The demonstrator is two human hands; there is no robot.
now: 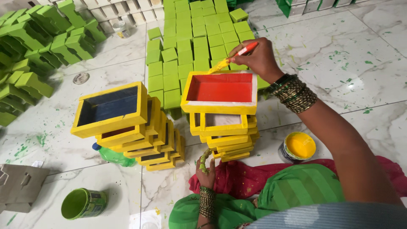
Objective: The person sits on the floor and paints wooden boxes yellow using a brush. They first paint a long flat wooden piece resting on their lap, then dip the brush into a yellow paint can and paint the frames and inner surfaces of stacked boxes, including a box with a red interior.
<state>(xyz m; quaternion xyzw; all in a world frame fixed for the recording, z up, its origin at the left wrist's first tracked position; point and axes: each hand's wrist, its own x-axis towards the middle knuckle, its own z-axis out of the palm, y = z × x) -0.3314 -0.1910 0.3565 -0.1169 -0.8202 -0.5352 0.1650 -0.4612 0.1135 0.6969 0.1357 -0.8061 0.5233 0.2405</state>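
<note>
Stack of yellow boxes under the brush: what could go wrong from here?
1. The right hand brushes the rim of the top box on a tall, uneven stack; pressure could shift it, though the left hand is at its base.
2. The leaning stack beside it could slide into wet paint.
3. The open yellow paint can sits by the forearm and could be knocked.

The floor [360, 51] at the upper right is polished white marble, glossy and flecked with green paint. Mid-frame, the box [220, 91] looks like card, its yellow rim wet and shiny, its red inside matt. The brush [237, 54] has a smooth orange plastic handle. At the lower right, the tin [298, 147] holds glossy yellow paint.
</note>
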